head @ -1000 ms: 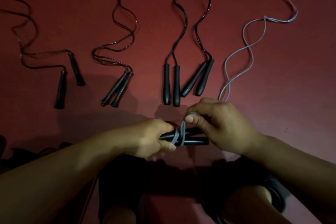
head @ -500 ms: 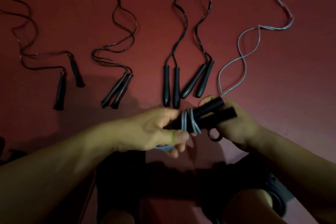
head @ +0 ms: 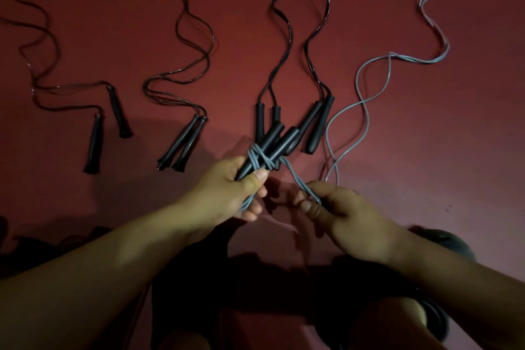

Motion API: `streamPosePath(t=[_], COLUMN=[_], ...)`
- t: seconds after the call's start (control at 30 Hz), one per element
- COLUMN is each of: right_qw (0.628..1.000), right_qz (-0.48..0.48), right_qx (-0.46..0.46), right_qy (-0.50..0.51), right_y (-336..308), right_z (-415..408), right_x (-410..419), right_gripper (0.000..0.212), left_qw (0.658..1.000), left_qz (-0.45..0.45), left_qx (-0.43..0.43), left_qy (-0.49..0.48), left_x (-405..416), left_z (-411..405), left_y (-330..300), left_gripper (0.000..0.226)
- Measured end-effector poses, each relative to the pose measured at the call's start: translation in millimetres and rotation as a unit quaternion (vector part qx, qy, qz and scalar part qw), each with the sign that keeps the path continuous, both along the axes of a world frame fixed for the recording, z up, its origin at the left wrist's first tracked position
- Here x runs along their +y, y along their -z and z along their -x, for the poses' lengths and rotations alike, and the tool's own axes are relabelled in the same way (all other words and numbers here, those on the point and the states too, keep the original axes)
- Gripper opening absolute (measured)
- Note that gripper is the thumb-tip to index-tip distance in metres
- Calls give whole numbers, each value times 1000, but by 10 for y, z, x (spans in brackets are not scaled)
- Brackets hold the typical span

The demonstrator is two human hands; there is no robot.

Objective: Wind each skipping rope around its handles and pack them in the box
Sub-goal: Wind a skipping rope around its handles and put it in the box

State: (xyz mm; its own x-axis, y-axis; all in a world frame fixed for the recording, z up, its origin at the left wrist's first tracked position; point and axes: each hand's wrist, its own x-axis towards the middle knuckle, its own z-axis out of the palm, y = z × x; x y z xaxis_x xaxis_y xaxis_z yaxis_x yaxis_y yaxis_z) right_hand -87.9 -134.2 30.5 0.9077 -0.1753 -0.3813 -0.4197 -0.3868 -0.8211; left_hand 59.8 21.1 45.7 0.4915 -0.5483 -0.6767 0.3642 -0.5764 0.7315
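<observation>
step in hand: winding the grey rope point(head: 360, 99) round its paired black handles point(head: 270, 148). left hand point(head: 227, 193) grips the handles' lower ends, tips raised and angled up to the right; a few turns sit just above the thumb. right hand point(head: 338, 207) pinches the doubled rope, drawn taut from the wrap. most of the rope trails loose on the red floor point(head: 468, 150). four black ropes point(head: 184, 74) lie unwound beyond. no box in view. next move likely calls for carrying the strand round the handles under tension.

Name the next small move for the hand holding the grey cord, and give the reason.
Probably the right hand should carry the grey cord over the black handles for another turn. Only a few loops sit on them in the left hand, and much of the cord lies loose on the red floor.
</observation>
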Motion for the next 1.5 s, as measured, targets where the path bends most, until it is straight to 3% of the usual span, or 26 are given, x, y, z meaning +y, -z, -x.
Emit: streamPosePath(t=[0.5, 0.73, 0.83, 1.0, 1.2, 1.37, 1.43, 1.5], right_qw=[997, 991, 982, 962, 961, 965, 969, 980], right_qz=[1, 66, 118, 199, 226, 231, 224, 182], right_qx=[4, -19, -27, -59, -84, -69, -48, -37], right_qy=[-82, -116, -147, -177, -135, -101, -97, -68], right_y=[-134, -230, -288, -307, -290, -319, -356, -370], right_z=[-79, -152, -213, -253, -292, -352, -410, -461], right_x=[80, 105, 83, 57, -63, -220, -295, -331], right_gripper=[18, 15, 15, 31, 40, 52, 64, 61], left_qw=[994, 984, 968, 951, 934, 894, 886, 887], left_qz=[-53, -77, -105, -109, -50, -50, -36, -12], left_qx=[-91, -159, -203, -162, -135, -143, -136, -101], left_qy=[-6, 35, 109, 240, 328, 422, 443, 450], left_x=[-14, 1, 39, 111, 88, 52, 49, 50], left_z=[68, 75, 11, -49, 15, -41, -38, -25], left_y=[92, 184, 173, 79, 21, -188, -262, -339], left_gripper=[23, 12, 16, 18, 11, 18, 9, 7])
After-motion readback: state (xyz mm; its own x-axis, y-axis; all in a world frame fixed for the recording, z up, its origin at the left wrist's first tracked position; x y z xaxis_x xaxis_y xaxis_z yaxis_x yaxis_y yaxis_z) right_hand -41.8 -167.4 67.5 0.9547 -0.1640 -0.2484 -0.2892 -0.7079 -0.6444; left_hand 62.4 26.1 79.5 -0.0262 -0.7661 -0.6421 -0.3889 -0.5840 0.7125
